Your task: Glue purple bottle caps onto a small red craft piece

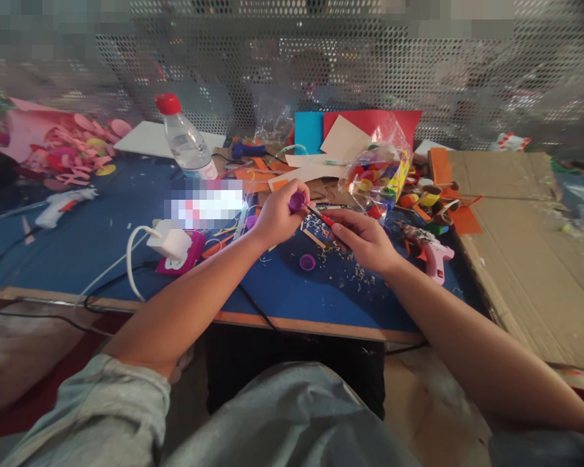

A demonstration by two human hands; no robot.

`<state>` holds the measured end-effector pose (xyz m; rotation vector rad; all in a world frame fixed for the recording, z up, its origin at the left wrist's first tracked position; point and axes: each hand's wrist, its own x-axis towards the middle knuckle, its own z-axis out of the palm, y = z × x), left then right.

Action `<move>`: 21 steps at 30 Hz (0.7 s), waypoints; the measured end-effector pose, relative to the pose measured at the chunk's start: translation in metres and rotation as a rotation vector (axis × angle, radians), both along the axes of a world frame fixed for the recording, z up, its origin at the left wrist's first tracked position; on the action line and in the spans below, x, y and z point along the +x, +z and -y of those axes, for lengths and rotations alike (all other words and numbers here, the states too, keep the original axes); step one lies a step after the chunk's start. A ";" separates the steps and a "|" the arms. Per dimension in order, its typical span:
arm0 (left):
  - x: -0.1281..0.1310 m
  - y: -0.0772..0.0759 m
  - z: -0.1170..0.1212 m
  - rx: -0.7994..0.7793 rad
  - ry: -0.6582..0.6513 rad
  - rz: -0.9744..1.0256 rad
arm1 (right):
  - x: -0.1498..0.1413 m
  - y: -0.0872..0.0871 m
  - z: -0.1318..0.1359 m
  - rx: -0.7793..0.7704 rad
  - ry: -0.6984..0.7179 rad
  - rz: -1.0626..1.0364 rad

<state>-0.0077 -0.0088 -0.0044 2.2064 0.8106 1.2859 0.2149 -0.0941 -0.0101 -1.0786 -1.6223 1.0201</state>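
My left hand [278, 215] is closed on a small purple cap [296, 200], held above the blue table [102, 240]. My right hand [365, 239] is closed round a thin tool with a red handle [325, 218], and its metal tip touches the purple cap. A second purple cap [307, 262] lies on the table just below my hands. Fine shavings are scattered on the blue surface around it.
A red-capped water bottle [185, 137] stands at the back left. A pink glue gun [431, 250] lies right of my right hand, a white one [63, 202] at far left. A bag of coloured caps [379, 175], a white charger [169, 241] and cardboard [525, 246] surround the spot.
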 end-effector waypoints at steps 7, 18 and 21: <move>-0.002 0.001 0.002 -0.052 -0.116 -0.031 | 0.001 0.002 -0.003 -0.097 -0.032 -0.143; -0.006 0.001 -0.001 -0.022 -0.176 -0.052 | 0.003 0.005 -0.004 -0.142 -0.044 -0.231; -0.004 0.000 -0.001 -0.051 -0.143 -0.015 | 0.003 0.006 -0.004 -0.149 -0.047 -0.226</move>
